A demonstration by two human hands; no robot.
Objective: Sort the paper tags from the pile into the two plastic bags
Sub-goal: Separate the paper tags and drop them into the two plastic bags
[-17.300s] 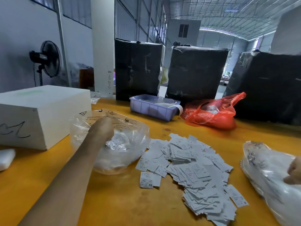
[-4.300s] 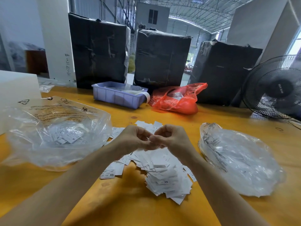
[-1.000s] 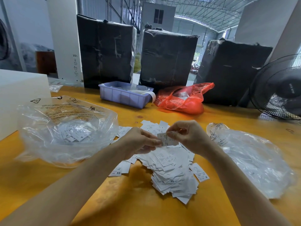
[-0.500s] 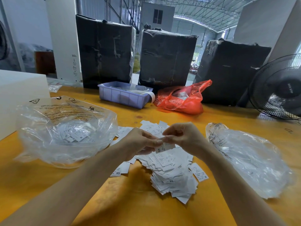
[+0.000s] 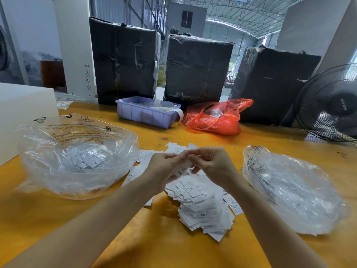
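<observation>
A pile of white paper tags (image 5: 199, 206) lies on the yellow table in front of me. Above it my left hand (image 5: 164, 169) and my right hand (image 5: 212, 163) meet fingertip to fingertip and together pinch a small white tag (image 5: 181, 168) marked XS. A clear plastic bag (image 5: 77, 151) stands open on the left with several tags inside, one marked XL and one M. A second clear plastic bag (image 5: 289, 190) lies on the right; its contents are hard to make out.
A purple plastic bin (image 5: 146, 113) and a red plastic bag (image 5: 216, 117) sit at the back of the table before three black-wrapped bales (image 5: 197, 68). A white box (image 5: 21, 113) is at far left. A black fan (image 5: 328, 105) stands at right.
Over the last second both hands stayed together above the pile; the tag between them has slid lower and now hangs below the fingertips with XS showing.
</observation>
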